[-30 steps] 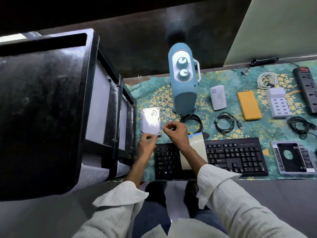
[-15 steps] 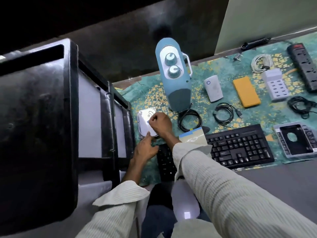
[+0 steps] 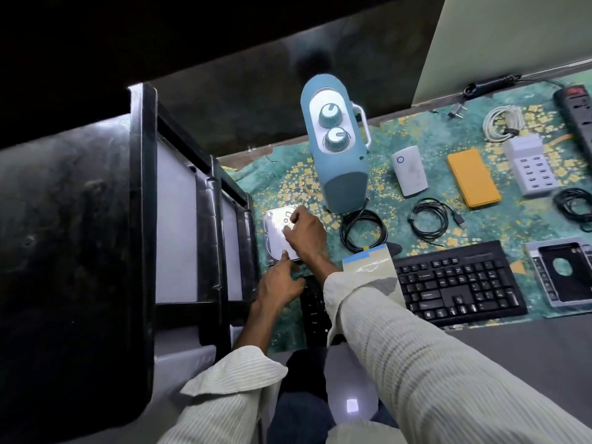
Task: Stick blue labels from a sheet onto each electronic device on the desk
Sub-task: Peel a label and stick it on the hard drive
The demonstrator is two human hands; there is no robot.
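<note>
The hard drive [image 3: 278,233] lies flat on the tabletop [image 3: 400,129] at its left end, close beside the black rack [image 3: 205,219] and just left of the blue speaker [image 3: 339,161]. The right hand [image 3: 304,233] is curled over the drive's shiny top, fingertips bunched and pressing down where a small patch of blue shows beneath them; that looks like a blue label being stuck on, though the fingers hide most of it. The left hand [image 3: 278,283] rests at the drive's near edge, one finger stretched out against its corner, apparently bracing it; it grips nothing.

The step in hand seems to be fixing a label to the drive. The next move calls for smoothing it flat, then going back to the label sheet [image 3: 368,267], which lies on the black keyboard [image 3: 455,280] just right of the right forearm, to peel another.

Room is tight on the left, where the rack walls in the drive. To the right the tabletop opens out: coiled black cables [image 3: 363,230], a white power bank [image 3: 409,171], an orange case [image 3: 473,177], a white multi-port charger [image 3: 530,168], a power strip [image 3: 576,110] and a drive caddy [image 3: 563,274] lie apart from one another, with space to reach each. The sheet's place on the keyboard, under the right sleeve, could let it be dragged.
</note>
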